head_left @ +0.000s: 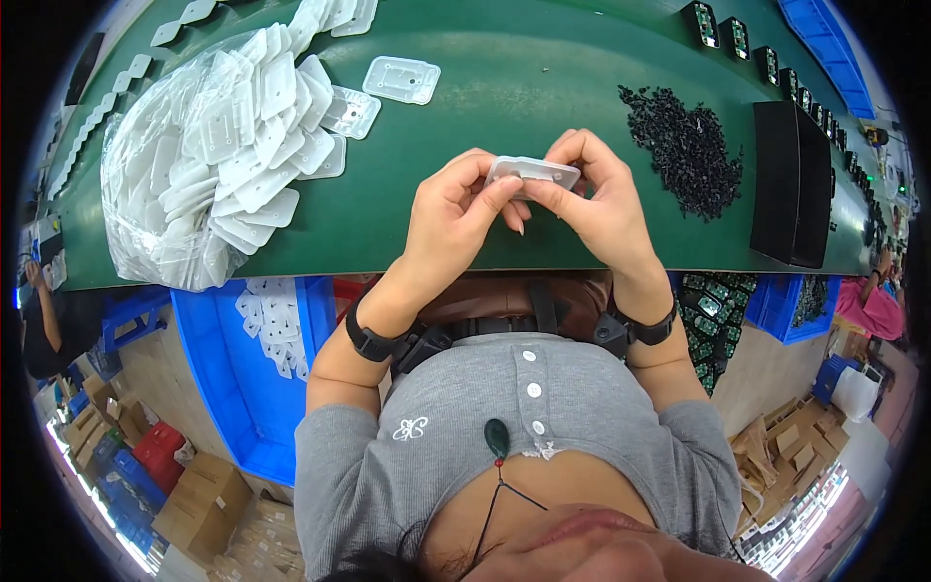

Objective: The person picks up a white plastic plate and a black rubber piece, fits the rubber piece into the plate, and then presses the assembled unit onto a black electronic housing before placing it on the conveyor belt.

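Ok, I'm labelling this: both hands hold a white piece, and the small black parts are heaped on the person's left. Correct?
No: the head view shows the small black parts heaped on the person's right. The left hand and right hand do hold a white piece.

Pretty sure this is a factory assembly workshop: there's a long green worktable (504, 97) with a big heap of white plastic covers (262, 126) in the upper left, a pile of tiny black parts (684, 150) at upper right, and a row of circuit boards (736, 39) lined up along the upper right edge. Below the table you've got a big blue bin (218, 388) left of centre and cardboard boxes (204, 500) at lower left. Plus other people, like the pink sleeve (865, 308) at far right.
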The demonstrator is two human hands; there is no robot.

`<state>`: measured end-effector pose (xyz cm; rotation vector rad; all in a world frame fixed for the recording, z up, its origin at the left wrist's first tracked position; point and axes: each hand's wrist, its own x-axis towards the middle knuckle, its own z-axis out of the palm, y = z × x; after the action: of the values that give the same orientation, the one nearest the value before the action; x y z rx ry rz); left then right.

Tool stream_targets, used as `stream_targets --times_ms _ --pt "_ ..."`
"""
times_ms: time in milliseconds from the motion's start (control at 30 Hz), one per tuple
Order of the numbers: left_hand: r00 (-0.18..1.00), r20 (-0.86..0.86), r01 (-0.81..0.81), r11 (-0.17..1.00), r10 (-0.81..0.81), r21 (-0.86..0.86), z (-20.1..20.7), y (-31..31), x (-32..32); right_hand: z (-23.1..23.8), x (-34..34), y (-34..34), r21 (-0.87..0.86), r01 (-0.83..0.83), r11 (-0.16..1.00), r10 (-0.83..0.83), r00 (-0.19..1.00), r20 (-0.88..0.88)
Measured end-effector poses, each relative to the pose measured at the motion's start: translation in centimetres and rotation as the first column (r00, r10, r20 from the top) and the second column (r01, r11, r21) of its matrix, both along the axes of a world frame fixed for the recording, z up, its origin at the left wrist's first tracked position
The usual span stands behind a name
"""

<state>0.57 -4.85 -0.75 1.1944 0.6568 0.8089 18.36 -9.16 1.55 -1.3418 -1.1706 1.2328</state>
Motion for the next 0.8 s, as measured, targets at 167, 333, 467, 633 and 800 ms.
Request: stream_targets --times_ms 167,333,467,633,800 --pt "0.992 0.084 -0.086 0.991 0.095 -0.099 0.6 0.6 1.0 -0.1 0.1 0.4 0.043 0.09 0.995 -0.091 0.995 0.034" --pt "0.903 -0.341 -0.253 0.965 0.261 0.068 -0.1 3.1 -1.6 3.3 5.1 4.1 0.149 -0.054 0.987 -0.015 0.904 0.426" --pt "0.745 -0.586 -0.017 0.887 0.32 0.462 0.4 4.5 -0.7 1.7 18.3 13.1 0.754 0.017 0.656 -0.754 0.013 0.656" --pt "0.641 -0.617 0.176 0.696 0.456 0.696 0.7 3.8 -0.2 2.5 24.3 17.8 0.062 0.424 0.904 -0.092 0.052 0.994" --pt "0.529 -0.61 0.309 0.536 0.59 0.786 0.5 1.9 -0.3 2.8 17.1 13.9 0.655 -0.147 0.741 -0.323 0.778 0.539"
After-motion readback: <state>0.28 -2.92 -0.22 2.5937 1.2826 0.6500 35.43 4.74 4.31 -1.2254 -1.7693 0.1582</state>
